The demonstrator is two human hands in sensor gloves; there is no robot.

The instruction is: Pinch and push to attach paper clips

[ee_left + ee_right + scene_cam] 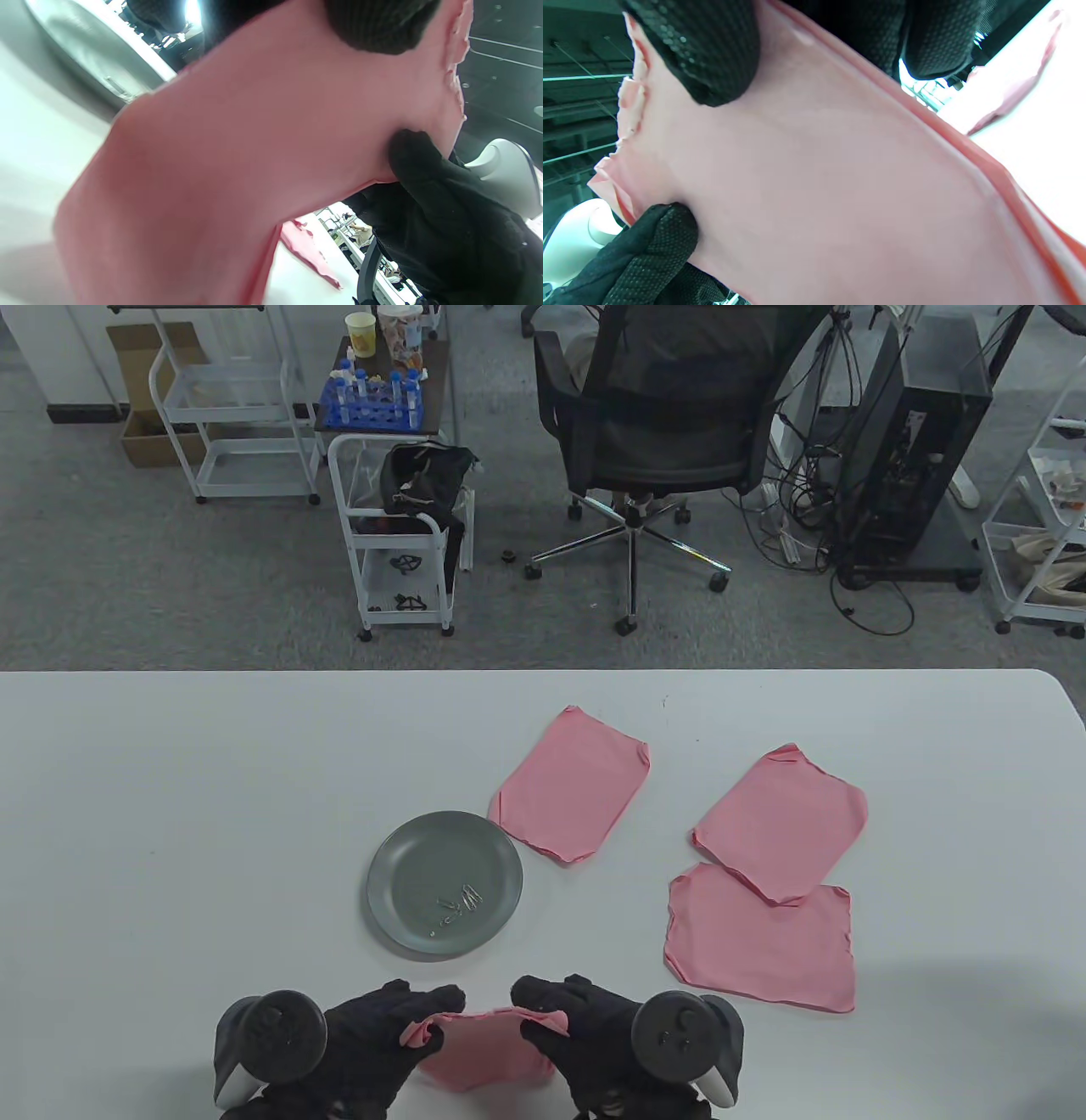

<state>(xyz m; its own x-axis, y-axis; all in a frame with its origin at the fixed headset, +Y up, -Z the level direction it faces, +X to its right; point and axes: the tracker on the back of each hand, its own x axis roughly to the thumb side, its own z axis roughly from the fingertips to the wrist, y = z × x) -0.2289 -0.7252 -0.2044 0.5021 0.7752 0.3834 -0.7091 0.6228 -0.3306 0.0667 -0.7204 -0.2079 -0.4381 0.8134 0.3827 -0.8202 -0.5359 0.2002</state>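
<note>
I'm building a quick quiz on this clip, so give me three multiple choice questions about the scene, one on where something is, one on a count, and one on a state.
1. Where are the paper clips?
A. on the grey plate
B. on a cloth
C. in the left hand

2. How many pink cloths lie flat on the table, not held?
A. one
B. three
C. five

3. What is the state of the held pink cloth?
A. lying flat, untouched
B. gripped by both hands
C. lying on the plate

Answers: 1 A, the clips lie inside the plate. 2 B, three cloths lie beyond the hands. 3 B, the left hand and right hand each grip an end.
</note>
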